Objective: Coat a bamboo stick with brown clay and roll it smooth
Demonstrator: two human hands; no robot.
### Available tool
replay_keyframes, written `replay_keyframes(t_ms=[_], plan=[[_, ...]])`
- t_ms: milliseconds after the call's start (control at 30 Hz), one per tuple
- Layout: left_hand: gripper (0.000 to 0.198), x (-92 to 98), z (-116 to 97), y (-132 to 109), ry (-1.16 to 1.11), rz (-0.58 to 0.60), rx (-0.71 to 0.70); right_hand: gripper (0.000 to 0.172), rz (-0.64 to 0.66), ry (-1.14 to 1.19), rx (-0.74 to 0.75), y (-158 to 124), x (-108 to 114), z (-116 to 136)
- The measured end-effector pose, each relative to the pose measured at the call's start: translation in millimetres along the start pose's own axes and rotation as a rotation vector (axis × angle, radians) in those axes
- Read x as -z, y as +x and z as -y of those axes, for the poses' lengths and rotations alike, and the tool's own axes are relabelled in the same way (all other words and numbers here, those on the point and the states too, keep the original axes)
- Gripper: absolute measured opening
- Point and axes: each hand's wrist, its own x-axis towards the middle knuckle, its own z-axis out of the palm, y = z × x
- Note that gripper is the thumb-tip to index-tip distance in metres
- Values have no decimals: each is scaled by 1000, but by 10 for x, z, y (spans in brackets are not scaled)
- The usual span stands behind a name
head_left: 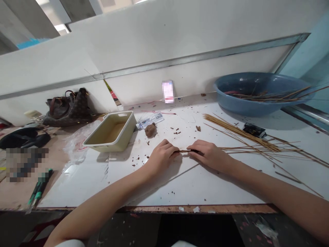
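A thin stick coated with brown paste (183, 151) runs between my two hands over the white tabletop. My left hand (164, 154) is closed on its left end, with fingers curled down. My right hand (207, 153) grips the stick further right, thumb and fingers pressed together around it. The part under my fingers is hidden. Behind my left hand sits a lump of brown paste (150, 130), with crumbs scattered around. To the right, a bundle of thin bamboo sticks (239, 132) lies on the table, and several loose ones reach out from behind my right hand.
A pale green plastic bin (110, 137) stands left. At the back right is a blue basin (257, 103) with sticks in it. A black packet (254, 130), a clear plastic sleeve (151, 120), a handbag (68, 108) and green-handled tools (41, 187) lie about. A white panel (164, 44) rises behind.
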Motion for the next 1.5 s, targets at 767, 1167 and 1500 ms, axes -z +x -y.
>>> replay_keyframes(t_ms=[767, 1167, 1500], plan=[[11, -10, 16, -11, -32, -104, 16, 22, -4, -23, -36, 23, 104, -5], [12, 25, -45, 9, 20, -123, -12, 19, -36, 58, -134, 4, 105, 36], [10, 1, 22, -5, 33, -126, -14, 21, -97, -73, -2, -12, 62, -15]])
